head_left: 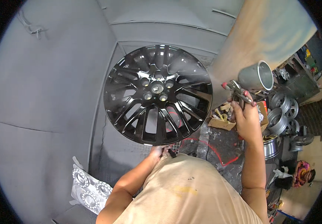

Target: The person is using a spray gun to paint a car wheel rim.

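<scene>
A glossy black multi-spoke wheel rim [157, 87] is face up in the middle, with several bolt holes around its hub. My right hand [247, 119] is closed around a spray gun [239, 93], which has a grey metal cup [256, 76] on it. The gun is to the right of the wheel, apart from it, and pale mist hangs between them. Just below the wheel's near edge, my left hand [156, 153] is closed next to a small dark piece. The wheel's edge and my body partly hide those fingers, so what they hold is unclear.
Grey walls [45, 93] enclose the left and far sides. A printed sheet [90, 188] with ring shapes lies at lower left. To the right are a cardboard box [220, 122] of small items, several silver wheels [278, 121], a cluttered cabinet [295, 76] and a person [301, 173] farther off.
</scene>
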The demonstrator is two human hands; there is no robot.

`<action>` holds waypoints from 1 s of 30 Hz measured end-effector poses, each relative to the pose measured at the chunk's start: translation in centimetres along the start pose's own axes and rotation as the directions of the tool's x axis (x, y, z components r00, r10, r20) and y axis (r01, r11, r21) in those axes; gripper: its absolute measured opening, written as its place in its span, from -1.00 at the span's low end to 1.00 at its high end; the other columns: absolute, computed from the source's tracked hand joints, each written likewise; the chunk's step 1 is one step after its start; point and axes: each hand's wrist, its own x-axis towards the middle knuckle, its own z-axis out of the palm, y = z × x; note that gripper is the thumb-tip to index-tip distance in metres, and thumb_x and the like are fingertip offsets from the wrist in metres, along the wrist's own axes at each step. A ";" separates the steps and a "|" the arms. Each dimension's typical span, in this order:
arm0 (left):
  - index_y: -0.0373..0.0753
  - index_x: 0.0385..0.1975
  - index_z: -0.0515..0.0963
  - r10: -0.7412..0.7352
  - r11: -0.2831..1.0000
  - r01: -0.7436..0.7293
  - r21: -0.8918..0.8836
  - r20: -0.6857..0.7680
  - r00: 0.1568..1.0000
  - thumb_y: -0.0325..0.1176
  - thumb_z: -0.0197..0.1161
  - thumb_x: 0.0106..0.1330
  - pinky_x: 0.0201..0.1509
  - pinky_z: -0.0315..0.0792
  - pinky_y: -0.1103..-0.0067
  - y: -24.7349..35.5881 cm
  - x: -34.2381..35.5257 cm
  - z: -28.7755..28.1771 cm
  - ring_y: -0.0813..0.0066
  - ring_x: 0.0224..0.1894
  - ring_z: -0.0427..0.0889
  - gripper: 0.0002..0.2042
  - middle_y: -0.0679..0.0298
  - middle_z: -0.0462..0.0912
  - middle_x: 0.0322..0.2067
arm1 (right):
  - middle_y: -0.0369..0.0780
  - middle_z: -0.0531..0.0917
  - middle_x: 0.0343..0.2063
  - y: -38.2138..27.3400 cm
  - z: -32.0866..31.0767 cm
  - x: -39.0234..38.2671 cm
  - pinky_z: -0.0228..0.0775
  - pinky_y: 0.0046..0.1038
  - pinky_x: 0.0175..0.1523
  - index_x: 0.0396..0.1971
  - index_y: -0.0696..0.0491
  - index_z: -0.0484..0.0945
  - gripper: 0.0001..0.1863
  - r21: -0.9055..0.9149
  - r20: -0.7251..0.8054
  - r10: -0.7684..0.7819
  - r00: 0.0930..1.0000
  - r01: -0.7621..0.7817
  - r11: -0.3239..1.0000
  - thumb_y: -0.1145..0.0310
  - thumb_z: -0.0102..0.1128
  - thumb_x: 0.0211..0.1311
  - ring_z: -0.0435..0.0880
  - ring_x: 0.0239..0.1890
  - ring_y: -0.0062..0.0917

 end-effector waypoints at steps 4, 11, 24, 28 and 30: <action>-0.34 -0.13 0.60 -0.136 0.990 0.134 0.052 0.054 0.989 -0.42 0.19 0.38 -0.52 0.51 0.62 0.4 0.0 -0.2 0.53 -0.51 0.61 -0.83 0.12 0.72 -0.32 | -0.17 0.66 -0.36 6.0 -1.9 -2.9 0.39 -0.48 -0.45 0.04 0.24 0.44 -0.73 -0.163 -0.025 0.063 0.998 -0.067 0.984 0.52 0.04 0.40 0.51 -0.57 -0.58; -0.25 -0.11 0.61 -0.269 0.963 0.266 0.041 0.131 0.954 -0.24 0.17 0.45 -0.46 0.48 0.56 0.2 0.5 0.7 0.55 -0.49 0.55 -0.77 0.25 0.67 -0.35 | -0.18 0.64 -0.42 11.8 -0.4 -9.5 0.41 -0.45 -0.42 0.07 0.20 0.40 -0.70 0.106 -0.053 0.380 0.923 -0.373 0.922 0.51 0.07 0.37 0.54 -0.56 -0.55; -0.10 -0.22 0.61 -0.225 0.971 0.227 0.076 -0.030 0.974 -0.13 0.23 0.41 -0.31 0.56 0.48 -0.2 1.3 0.9 0.45 -0.42 0.56 -0.81 0.33 0.62 -0.40 | -0.25 0.59 -0.46 18.0 0.6 -14.0 0.44 -0.46 -0.40 0.01 0.18 0.46 -0.77 -0.046 0.061 0.195 0.979 -0.192 0.980 0.47 0.01 0.43 0.53 -0.59 -0.57; -0.11 -0.22 0.61 -0.223 0.974 0.224 0.034 -0.030 0.974 -0.13 0.25 0.39 -0.28 0.53 0.51 0.0 1.1 1.2 0.45 -0.42 0.53 -0.80 0.30 0.60 -0.35 | -0.19 0.56 -0.17 13.7 -2.8 -10.8 0.45 -0.44 -0.38 -0.07 0.24 0.55 -0.78 0.056 0.101 0.201 0.974 -0.208 0.977 0.44 0.03 0.42 0.53 -0.56 -0.55; -0.19 -0.27 0.61 -0.231 0.973 0.232 0.017 -0.021 0.973 -0.23 0.26 0.40 -0.41 0.55 0.63 0.1 0.0 2.9 0.51 -0.41 0.64 -0.84 0.35 0.67 -0.40 | -0.06 0.55 -0.15 11.1 -4.9 -9.3 0.44 -0.33 -0.25 -0.09 0.23 0.56 -0.78 0.045 0.137 0.160 0.978 -0.168 0.985 0.43 0.05 0.41 0.56 -0.40 -0.31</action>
